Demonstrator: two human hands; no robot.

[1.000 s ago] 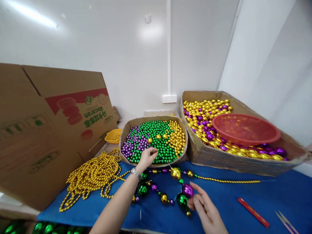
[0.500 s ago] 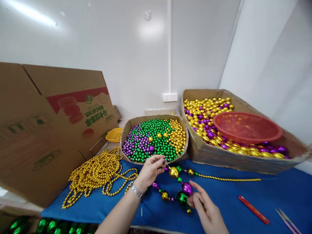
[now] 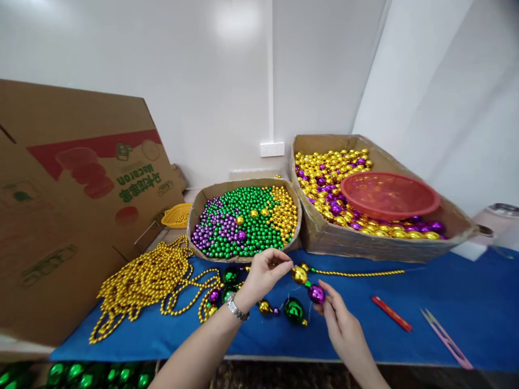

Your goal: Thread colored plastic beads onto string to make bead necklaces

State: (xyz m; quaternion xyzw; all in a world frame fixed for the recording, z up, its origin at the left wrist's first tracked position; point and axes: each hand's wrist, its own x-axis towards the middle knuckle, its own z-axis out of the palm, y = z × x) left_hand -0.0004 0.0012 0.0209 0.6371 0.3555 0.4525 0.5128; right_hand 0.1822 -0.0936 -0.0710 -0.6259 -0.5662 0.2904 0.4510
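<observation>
My left hand (image 3: 264,273) is pinched shut just in front of the small cardboard box (image 3: 197,206) of green, purple and gold beads, beside a large gold ball (image 3: 299,275) on a bead string; what its fingertips hold is too small to make out. My right hand (image 3: 339,320) lies lower right, its fingers closed on the string at a large purple ball (image 3: 315,294). A large green ball (image 3: 293,310) of the same string rests on the blue cloth (image 3: 446,294) between my wrists.
A heap of gold bead chain (image 3: 146,281) lies at the left. A bigger cardboard box (image 3: 344,243) of gold and purple balls holds a red basin (image 3: 389,194). A red stick (image 3: 391,313) and thread snips (image 3: 446,337) lie at the right. A printed carton (image 3: 73,205) leans at the left.
My left hand drew back from the small bead box to the gold ball on the string. My right hand rose to the purple ball. The view shifted right and down.
</observation>
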